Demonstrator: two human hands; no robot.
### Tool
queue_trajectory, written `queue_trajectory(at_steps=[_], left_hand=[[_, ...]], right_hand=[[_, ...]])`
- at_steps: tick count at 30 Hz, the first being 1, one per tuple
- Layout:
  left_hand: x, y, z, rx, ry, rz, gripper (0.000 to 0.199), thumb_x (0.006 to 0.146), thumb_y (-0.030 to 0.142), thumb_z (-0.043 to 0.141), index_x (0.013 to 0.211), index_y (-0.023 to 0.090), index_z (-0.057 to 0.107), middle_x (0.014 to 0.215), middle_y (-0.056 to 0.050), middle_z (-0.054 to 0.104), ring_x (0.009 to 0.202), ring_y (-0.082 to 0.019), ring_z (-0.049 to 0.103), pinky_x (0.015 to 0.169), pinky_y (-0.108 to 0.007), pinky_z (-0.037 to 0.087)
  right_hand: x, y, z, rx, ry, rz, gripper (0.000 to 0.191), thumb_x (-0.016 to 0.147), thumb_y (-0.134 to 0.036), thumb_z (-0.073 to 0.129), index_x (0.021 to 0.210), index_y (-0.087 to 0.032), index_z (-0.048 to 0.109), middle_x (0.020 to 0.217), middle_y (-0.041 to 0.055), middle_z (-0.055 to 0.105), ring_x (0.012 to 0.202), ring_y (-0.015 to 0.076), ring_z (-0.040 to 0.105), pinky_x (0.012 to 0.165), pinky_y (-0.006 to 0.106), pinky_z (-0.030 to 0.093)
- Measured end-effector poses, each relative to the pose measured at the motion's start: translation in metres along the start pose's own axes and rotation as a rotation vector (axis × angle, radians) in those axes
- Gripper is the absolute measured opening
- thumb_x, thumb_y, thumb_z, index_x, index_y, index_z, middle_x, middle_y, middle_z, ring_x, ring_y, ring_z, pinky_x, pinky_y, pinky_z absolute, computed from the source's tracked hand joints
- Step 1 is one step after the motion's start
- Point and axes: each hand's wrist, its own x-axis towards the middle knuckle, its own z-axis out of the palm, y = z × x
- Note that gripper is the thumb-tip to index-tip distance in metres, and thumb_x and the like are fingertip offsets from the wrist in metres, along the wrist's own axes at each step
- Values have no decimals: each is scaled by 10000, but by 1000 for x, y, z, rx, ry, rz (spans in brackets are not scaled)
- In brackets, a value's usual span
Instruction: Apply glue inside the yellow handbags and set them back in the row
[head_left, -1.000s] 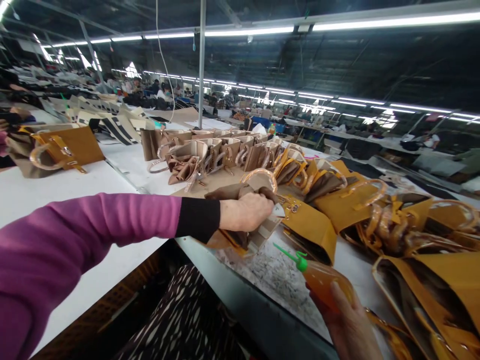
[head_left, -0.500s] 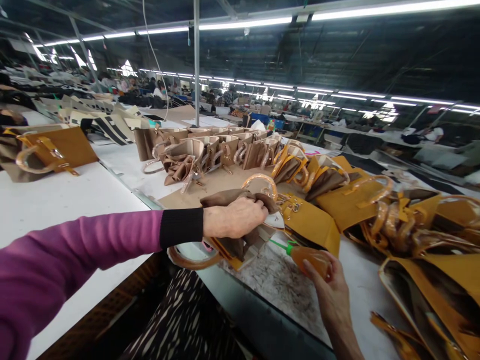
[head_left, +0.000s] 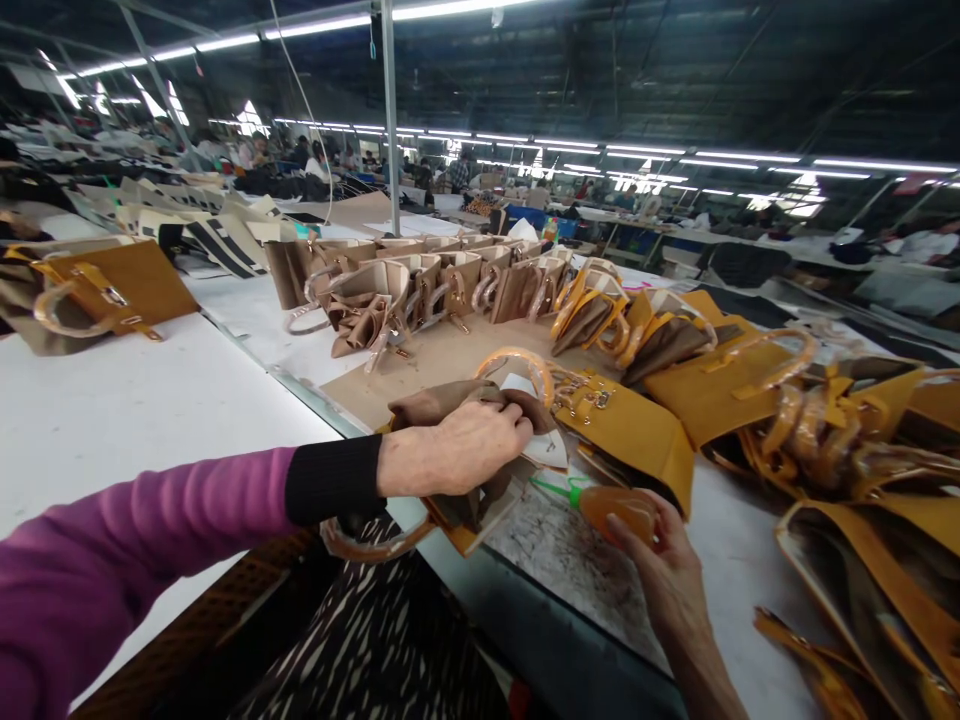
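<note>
Handbag (head_left: 472, 515), mustard with a brown lining, lies tilted at the near edge of the white counter (head_left: 150, 420), mid-view. At far left stands 1 mustard-and-brown tote (head_left: 142, 285) with a plastic-wrapped handle. Toward the middle, brown handbags (head_left: 514, 290) stand in rows beyond a brown sheet (head_left: 442, 350). Nearer, the purple-sleeved left grip (head_left: 456, 448) is clenched on the bunched lining; 1 wrapped handle (head_left: 375, 548) loops out below the wrist. Right of those fingers, a white card (head_left: 549, 452) juts out. Next, the right grip (head_left: 664, 545) is wrapped around a squeeze bottle (head_left: 611, 512) of amber liquid; its green nozzle (head_left: 561, 491) points left, near the card, contact unclear. Behind the bottle lies 1 mustard bag with metal fittings (head_left: 637, 425); farther right, more mustard bags (head_left: 892, 560) crowd the counter.
</note>
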Motion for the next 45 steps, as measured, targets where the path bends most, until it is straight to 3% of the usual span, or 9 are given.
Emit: queue_trajectory(at_steps=[7, 13, 24, 36, 45], left_hand=[[-12, 5, 3, -23, 24, -8, 264, 877, 59, 465, 1120, 104, 558, 1171, -149, 628, 968, -238, 597, 837, -348, 474], [-22, 8, 9, -27, -21, -47, 319, 886, 46, 462, 1193, 99, 527, 1223, -144, 606, 999, -229, 593, 832, -326, 465], [-30, 10, 13, -96, -5, -40, 330, 859, 27, 466, 1171, 94, 546, 1195, -146, 601, 1037, -238, 583, 896, -334, 463], [-31, 13, 6, -109, -90, -72, 339, 864, 46, 488, 1197, 94, 531, 1242, -146, 582, 1057, -243, 573, 883, -339, 463], [-30, 10, 26, -50, 49, -40, 288, 910, 72, 447, 1177, 95, 551, 1202, -147, 605, 1026, -257, 596, 855, -364, 474]], right_hand=[[-4, 7, -3, 24, -14, 76, 694, 578, -525, 878, 1148, -240, 604, 1028, 17, 714, 934, 242, 656, 809, 316, 553], [-7, 10, -3, 57, 24, 122, 706, 582, -548, 863, 1165, -249, 602, 1018, 13, 718, 951, 254, 660, 841, 346, 554], [-13, 5, 0, 28, 3, 103, 684, 553, -508, 882, 1129, -249, 620, 1003, 8, 717, 921, 252, 656, 819, 341, 553], [-17, 10, -2, 106, -68, 185, 677, 569, -499, 891, 1139, -250, 623, 1044, 24, 723, 929, 266, 679, 758, 340, 583], [-30, 9, -5, 80, -133, 240, 732, 580, -514, 884, 1203, -256, 601, 1066, 47, 732, 951, 278, 684, 794, 344, 574]])
